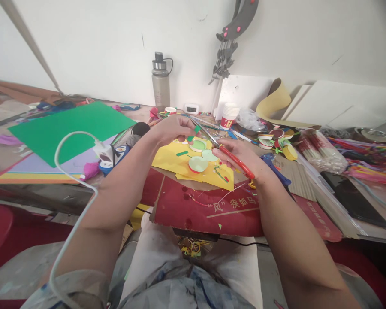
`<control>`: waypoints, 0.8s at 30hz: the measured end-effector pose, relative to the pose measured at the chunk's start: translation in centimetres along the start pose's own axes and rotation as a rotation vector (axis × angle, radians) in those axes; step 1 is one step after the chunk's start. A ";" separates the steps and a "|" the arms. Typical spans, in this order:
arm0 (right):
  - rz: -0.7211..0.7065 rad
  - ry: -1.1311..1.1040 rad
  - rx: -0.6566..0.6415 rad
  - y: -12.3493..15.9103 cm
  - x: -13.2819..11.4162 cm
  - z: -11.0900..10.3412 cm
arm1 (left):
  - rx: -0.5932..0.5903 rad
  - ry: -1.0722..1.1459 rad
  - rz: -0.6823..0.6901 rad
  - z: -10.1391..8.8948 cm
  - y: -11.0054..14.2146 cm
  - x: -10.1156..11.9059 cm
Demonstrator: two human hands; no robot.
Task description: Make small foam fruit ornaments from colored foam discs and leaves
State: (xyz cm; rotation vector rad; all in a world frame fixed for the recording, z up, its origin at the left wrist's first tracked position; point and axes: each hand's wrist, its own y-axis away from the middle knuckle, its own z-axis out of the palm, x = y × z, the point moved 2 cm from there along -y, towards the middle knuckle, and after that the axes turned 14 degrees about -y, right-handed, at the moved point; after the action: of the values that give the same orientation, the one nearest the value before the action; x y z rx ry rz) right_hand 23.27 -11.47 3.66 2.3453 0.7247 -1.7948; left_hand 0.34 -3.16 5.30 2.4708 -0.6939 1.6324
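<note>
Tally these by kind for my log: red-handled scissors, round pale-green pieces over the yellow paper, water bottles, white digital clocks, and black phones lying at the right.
Red-handled scissors: 1
Round pale-green pieces: 3
Water bottle: 1
White digital clock: 1
Black phone: 1
Total: 7

Red cardboard (183, 211): pale printed characters reading “风” 疾如马.

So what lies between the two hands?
In the head view, scissors blades and green paper lie between the left hand and right hand, with round pale-green pieces on the yellow sheet below.
</note>
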 end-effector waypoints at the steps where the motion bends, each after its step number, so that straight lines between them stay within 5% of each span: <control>1: 0.002 -0.002 0.000 0.0 0.0 0.0 | -0.005 -0.004 -0.012 0.0 0.0 0.0; 16: -0.089 0.064 0.069 -0.6 0.7 -0.1 | 0.000 0.085 -0.072 -0.1 -0.2 -0.2; 24: -0.209 -0.158 0.432 -2.0 3.3 2.4 | 0.117 0.512 -0.136 4.4 -0.2 -0.6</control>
State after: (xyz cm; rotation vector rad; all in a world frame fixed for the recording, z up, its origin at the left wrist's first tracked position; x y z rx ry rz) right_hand 20.94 -9.55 0.27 2.4039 0.6311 -2.4069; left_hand 4.00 -4.19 2.91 1.9698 -0.3593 2.1687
